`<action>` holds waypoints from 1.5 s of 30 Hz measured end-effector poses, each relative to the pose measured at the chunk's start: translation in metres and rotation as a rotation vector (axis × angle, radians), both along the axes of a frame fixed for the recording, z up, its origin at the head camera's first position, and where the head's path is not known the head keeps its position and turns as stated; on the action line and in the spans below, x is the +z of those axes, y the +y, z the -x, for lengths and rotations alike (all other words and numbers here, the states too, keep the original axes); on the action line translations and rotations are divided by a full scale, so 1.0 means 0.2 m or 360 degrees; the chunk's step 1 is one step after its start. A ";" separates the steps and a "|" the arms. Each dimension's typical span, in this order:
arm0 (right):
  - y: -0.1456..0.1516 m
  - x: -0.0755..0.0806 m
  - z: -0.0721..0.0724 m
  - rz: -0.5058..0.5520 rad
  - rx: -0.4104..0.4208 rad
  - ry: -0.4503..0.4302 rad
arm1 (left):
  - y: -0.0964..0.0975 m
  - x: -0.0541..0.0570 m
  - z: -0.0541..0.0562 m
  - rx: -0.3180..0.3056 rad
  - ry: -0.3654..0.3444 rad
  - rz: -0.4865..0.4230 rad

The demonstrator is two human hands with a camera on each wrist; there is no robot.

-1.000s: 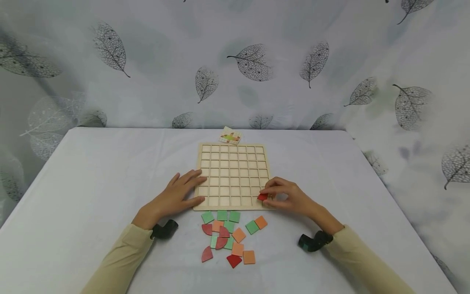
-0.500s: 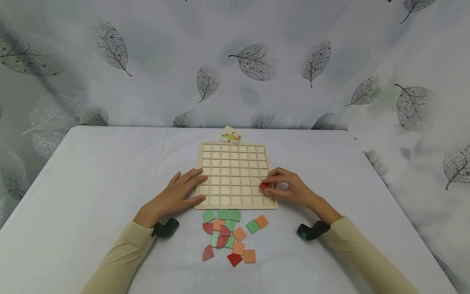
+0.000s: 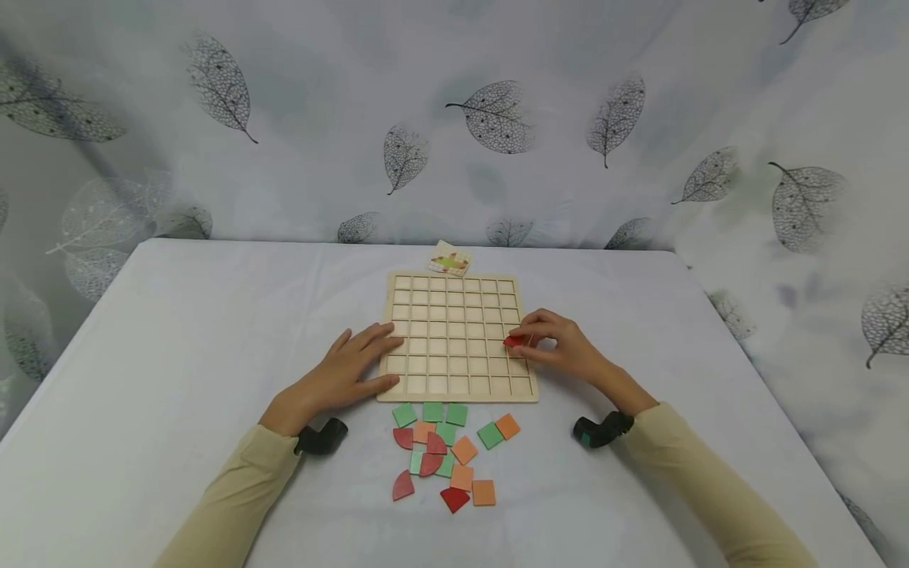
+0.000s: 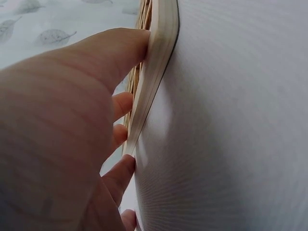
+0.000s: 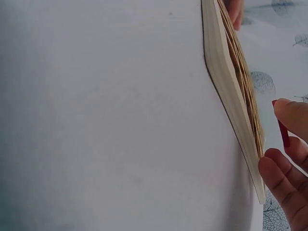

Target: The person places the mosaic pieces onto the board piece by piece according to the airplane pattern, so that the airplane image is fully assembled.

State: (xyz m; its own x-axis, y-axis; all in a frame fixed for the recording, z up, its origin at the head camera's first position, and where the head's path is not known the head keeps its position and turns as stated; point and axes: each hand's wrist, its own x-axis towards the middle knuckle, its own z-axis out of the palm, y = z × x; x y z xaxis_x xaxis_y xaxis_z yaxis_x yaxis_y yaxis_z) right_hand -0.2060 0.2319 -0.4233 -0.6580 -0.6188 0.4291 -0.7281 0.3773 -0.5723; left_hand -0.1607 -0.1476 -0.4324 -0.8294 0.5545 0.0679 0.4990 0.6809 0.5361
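Observation:
A light wooden grid board (image 3: pixel 447 331) with square cells lies flat on the white table. My left hand (image 3: pixel 348 371) rests on its left edge with fingers spread; in the left wrist view the thumb (image 4: pixel 120 45) touches the board's rim (image 4: pixel 156 62). My right hand (image 3: pixel 561 343) pinches a red quarter-round tile (image 3: pixel 513 341) over the right-hand column of cells. Seen from the right wrist, the red tile (image 5: pixel 283 126) is held edge-on between thumb and finger, above the board's side (image 5: pixel 231 101). Other fingertips come right at the rim.
Loose tiles lie in front of the board: green squares (image 3: pixel 432 411), orange squares (image 3: pixel 484 493) and red quarter-rounds (image 3: pixel 403 485), some overlapping. A small pattern card (image 3: pixel 449 259) lies behind the board's far edge. A leaf-printed cloth (image 3: pixel 298 118) hangs behind the table.
My right hand has moved away from me along the board's right column, from the near corner to a few cells farther up, with the red tile still pinched. My left hand has stayed in place.

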 end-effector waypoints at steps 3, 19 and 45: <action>-0.01 0.00 0.01 0.0003 -0.0091 -0.0020 | 0.00 0.00 0.00 0.0006 -0.0009 0.0000; -0.06 0.01 0.08 -0.0095 -0.0489 -0.0125 | 0.00 0.01 0.00 0.0009 -0.0008 -0.0011; -0.13 0.00 0.10 -0.0147 -0.0852 -0.0456 | 0.01 0.00 -0.01 0.0020 0.0014 0.0001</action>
